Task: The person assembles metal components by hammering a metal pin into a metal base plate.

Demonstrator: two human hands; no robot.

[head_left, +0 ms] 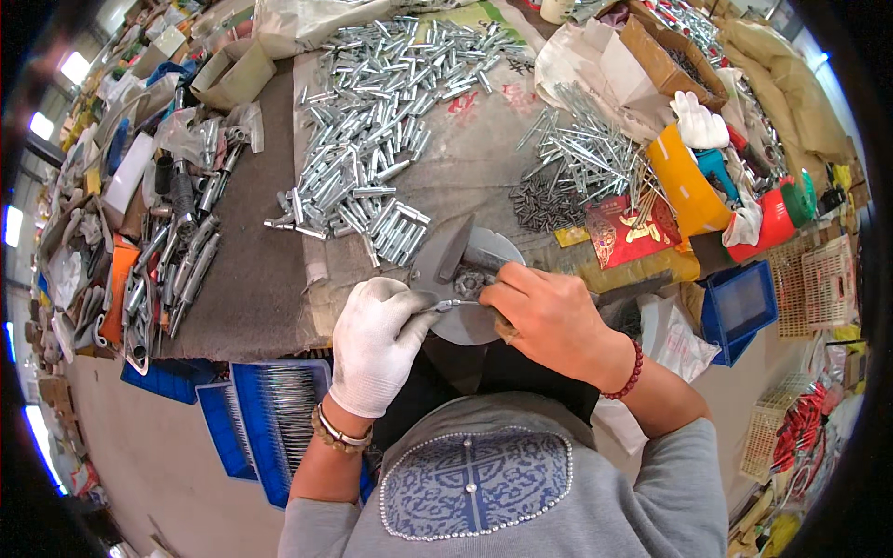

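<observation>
thing: slim silver metal sleeve (pixel 453 304), lying level over a grey round plate (pixel 465 325) at the worktop's near edge | left hand (pixel 377 339), white-gloved, grip clenched on its end | right hand (pixel 549 316), bare, pinches the other end | hidden: sleeve's ends under fingers, small parts behind it unclear

Both forearms come in from the lower edge and meet in the middle. The left hand (pixel 377 339) wears a white glove and has a bead bracelet on its wrist; its fingers are curled and pinched together. The right hand (pixel 549 316) is bare, with a red bead bracelet, and its fingers are bent inward toward the left hand, fingertips almost touching.
</observation>
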